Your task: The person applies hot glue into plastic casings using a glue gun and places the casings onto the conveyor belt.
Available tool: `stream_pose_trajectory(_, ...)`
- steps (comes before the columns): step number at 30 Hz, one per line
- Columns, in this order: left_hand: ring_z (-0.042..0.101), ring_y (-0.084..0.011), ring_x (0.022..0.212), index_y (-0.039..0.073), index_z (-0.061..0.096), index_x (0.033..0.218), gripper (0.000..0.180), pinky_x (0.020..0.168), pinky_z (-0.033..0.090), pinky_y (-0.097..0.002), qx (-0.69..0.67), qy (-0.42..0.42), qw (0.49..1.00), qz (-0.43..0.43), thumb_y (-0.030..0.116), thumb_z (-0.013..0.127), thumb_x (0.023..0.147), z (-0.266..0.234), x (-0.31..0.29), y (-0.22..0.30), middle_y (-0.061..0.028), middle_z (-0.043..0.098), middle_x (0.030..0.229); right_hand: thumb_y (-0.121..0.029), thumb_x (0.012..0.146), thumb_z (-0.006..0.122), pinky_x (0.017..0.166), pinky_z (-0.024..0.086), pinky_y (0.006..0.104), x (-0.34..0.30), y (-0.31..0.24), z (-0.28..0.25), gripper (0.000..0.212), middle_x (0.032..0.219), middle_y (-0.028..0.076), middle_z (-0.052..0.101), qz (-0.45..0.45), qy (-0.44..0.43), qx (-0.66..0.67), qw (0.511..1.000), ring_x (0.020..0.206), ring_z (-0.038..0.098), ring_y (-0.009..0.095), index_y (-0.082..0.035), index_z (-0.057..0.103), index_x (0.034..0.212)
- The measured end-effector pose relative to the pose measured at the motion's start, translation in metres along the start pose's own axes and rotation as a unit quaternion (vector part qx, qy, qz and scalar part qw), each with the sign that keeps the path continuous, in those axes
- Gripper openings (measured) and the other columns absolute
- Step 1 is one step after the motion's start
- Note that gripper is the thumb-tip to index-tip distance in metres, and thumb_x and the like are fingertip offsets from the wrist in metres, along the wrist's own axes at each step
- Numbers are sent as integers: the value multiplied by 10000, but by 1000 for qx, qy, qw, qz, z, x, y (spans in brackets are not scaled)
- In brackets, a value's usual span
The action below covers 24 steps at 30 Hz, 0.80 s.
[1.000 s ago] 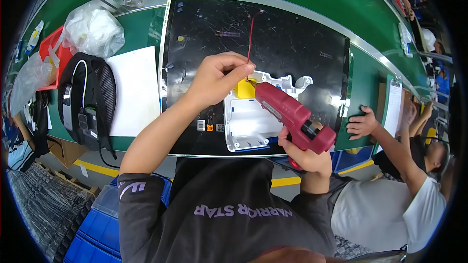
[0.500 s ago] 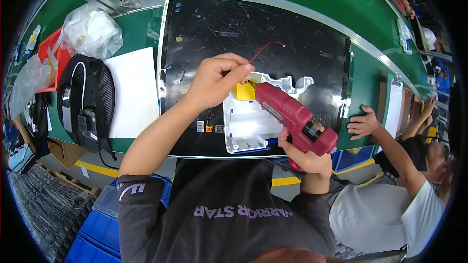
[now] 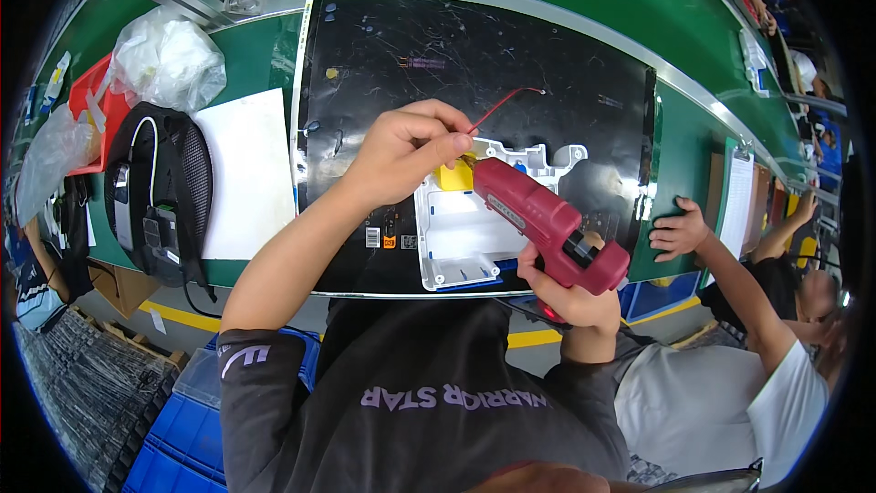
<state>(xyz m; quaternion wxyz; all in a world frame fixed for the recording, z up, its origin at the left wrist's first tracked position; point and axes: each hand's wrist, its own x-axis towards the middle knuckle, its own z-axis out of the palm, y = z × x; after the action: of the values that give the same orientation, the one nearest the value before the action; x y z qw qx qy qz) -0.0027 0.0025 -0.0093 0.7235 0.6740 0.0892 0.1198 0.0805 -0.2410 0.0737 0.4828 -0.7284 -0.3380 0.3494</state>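
Between the thumb and fingers of my left hand a thin red wire is pinched, its loose end arching up to the right over the black mat. My right hand is closed round the handle of a dark red glue gun. The gun's nozzle points up-left, close to my left fingertips and the yellow piece. That piece sits at the upper left of a white plastic housing, which lies open side up at the mat's front edge. Whether the nozzle touches anything, I cannot tell.
The black mat lies on a green table. At left are a black mesh bag, a white sheet, a red bin and a clear plastic bag. A co-worker's hand rests on the table at right, near a clipboard.
The red wire's loose end has shifted slightly right and down. The glue gun has moved a little left. My left hand keeps its pinch.
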Motion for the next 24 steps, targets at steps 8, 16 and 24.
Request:
stream_pose_trajectory(8, 599, -141, 869, 12, 689, 736, 198, 744, 472, -260, -13, -20, 1000, 11, 144, 659, 881, -2, 0, -2, -90, 641, 983, 51, 657, 655, 681, 499, 299, -1, -2, 0, 156, 729, 70, 633, 18, 7, 28, 999, 684, 623, 163, 13, 613, 802)
stream_pose_trajectory(16, 615, -134, 865, -20, 687, 808, 237, 745, 479, -246, -15, -5, 1000, -21, 183, 632, 919, -1, 4, 3, -112, 643, 1006, 31, 685, 668, 684, 511, 302, -2, 8, -3, 148, 767, 83, 649, 3, 1, 40, 999, 705, 648, 186, 10, 625, 825)
stream_pose_trajectory(24, 607, -100, 808, -46, 670, 869, 232, 710, 482, -222, 88, -9, 996, -25, 175, 622, 922, -10, 0, 28, -113, 641, 1020, 18, 701, 675, 690, 522, 311, -3, 8, -5, 157, 777, 96, 658, -21, 4, 22, 1000, 720, 674, 219, 6, 637, 854)
